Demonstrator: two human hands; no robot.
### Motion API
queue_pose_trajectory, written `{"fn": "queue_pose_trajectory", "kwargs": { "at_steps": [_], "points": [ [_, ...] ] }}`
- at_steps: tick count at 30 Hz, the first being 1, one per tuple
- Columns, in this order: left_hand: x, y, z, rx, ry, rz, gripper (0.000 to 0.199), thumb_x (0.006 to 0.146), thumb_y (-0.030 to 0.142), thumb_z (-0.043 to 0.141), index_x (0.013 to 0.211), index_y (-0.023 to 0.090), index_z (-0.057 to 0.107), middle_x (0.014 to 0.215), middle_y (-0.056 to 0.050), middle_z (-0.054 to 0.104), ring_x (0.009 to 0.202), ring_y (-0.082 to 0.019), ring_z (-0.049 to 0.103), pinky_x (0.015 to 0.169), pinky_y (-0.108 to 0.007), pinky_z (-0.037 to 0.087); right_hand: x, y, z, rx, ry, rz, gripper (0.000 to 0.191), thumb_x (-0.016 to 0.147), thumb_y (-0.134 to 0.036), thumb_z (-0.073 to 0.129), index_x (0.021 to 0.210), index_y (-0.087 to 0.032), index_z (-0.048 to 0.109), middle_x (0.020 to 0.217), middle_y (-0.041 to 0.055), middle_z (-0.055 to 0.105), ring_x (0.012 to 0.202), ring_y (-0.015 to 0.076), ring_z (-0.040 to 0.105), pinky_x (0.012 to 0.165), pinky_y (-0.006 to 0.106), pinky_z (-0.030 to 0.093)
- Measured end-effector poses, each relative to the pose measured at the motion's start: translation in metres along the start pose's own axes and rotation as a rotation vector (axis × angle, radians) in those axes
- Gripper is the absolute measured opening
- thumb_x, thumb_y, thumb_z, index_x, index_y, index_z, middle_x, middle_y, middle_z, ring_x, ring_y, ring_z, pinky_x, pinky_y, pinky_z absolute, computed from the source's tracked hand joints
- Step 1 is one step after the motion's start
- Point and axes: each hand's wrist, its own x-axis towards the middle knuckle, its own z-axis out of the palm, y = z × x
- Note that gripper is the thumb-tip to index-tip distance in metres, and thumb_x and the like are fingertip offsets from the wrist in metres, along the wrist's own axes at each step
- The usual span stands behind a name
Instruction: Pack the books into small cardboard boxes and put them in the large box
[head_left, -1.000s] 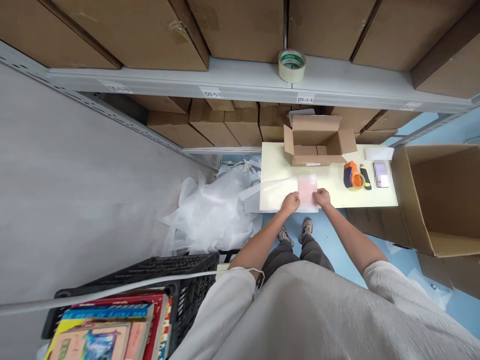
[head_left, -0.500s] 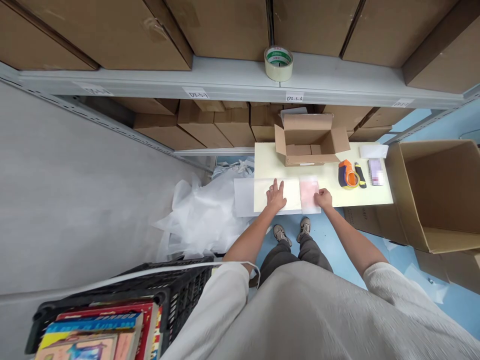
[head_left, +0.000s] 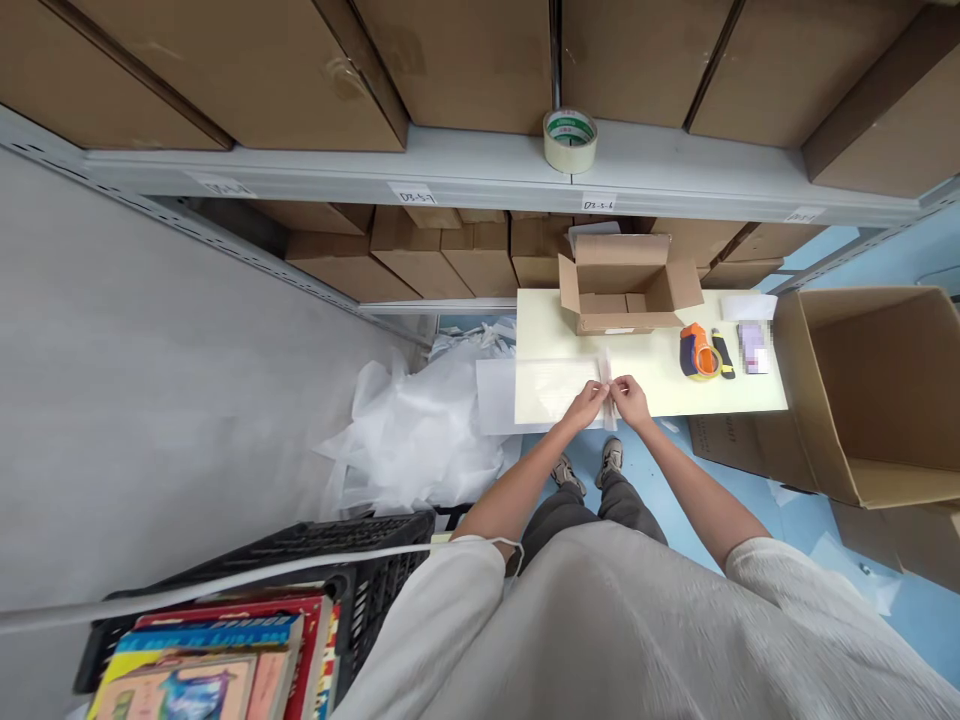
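A flat pinkish item (head_left: 605, 366), covered by translucent white wrapping sheet, stands tilted on edge at the front of the table. My left hand (head_left: 587, 405) pinches it from the left side. On its right side, the fingers of my right hand (head_left: 630, 400) are also closed on it, and the two hands almost meet. The rest of the wrapping sheet (head_left: 496, 398) lies flat to the left and hangs over the table's left and front edges. What the pinkish item is under the sheet I cannot make out.
On the cream table (head_left: 652, 390) stand an open carton (head_left: 615, 322), an orange tape dispenser (head_left: 697, 350) and a cutter knife (head_left: 723, 353). A large box (head_left: 825, 400) is at right, crumpled white sheeting (head_left: 427, 430) at left. A black crate (head_left: 375, 570) holds books.
The pinkish item has gone from lying flat to standing on edge. My left hand has left the flat sheet and moved right to grip it; my right hand has shifted slightly left.
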Motion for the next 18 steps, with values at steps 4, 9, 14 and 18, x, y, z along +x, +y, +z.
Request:
{"fn": "queue_pose_trajectory", "kwargs": {
  "at_steps": [4, 9, 14, 18],
  "points": [
    [-0.004, -0.004, -0.017, 0.163, 0.098, 0.042, 0.025, 0.109, 0.036, 0.049, 0.108, 0.023, 0.070, 0.109, -0.008, 0.078, 0.110, -0.026, 0.072, 0.102, -0.038, 0.054, 0.002, 0.008, 0.015, 0.116, -0.113, 0.052, 0.046, 0.090, -0.067, 0.050, 0.094, -0.024, 0.067, 0.093, 0.0054, 0.074, 0.083, 0.0221, 0.068, 0.083, 0.038, 0.057],
    [0.000, -0.015, -0.036, 0.361, 0.255, -0.040, 0.023, 0.102, 0.018, 0.054, 0.109, 0.021, 0.075, 0.108, -0.012, 0.077, 0.121, -0.029, 0.069, 0.107, -0.037, 0.052, 0.010, 0.028, 0.017, -0.052, -0.031, 0.116, 0.025, 0.081, -0.046, 0.060, 0.092, -0.026, 0.068, 0.104, 0.0070, 0.078, 0.100, 0.0261, 0.071, 0.097, 0.042, 0.056],
    [-0.005, -0.025, -0.039, 0.309, 0.343, -0.115, 0.032, 0.099, 0.013, 0.057, 0.129, 0.019, 0.068, 0.122, -0.014, 0.077, 0.122, -0.028, 0.071, 0.106, -0.037, 0.053, 0.012, 0.038, 0.019, -0.055, -0.025, 0.152, 0.028, 0.076, -0.039, 0.059, 0.100, -0.025, 0.067, 0.107, 0.0073, 0.078, 0.103, 0.0255, 0.070, 0.098, 0.040, 0.055],
    [-0.012, -0.028, -0.033, 0.254, 0.315, -0.089, 0.037, 0.095, 0.009, 0.059, 0.129, 0.022, 0.065, 0.130, -0.012, 0.076, 0.120, -0.025, 0.072, 0.108, -0.038, 0.054, 0.013, 0.039, 0.024, -0.029, -0.014, 0.171, 0.032, 0.075, -0.038, 0.059, 0.103, -0.026, 0.067, 0.099, 0.0043, 0.077, 0.099, 0.0241, 0.070, 0.094, 0.039, 0.056]
  ]
}}
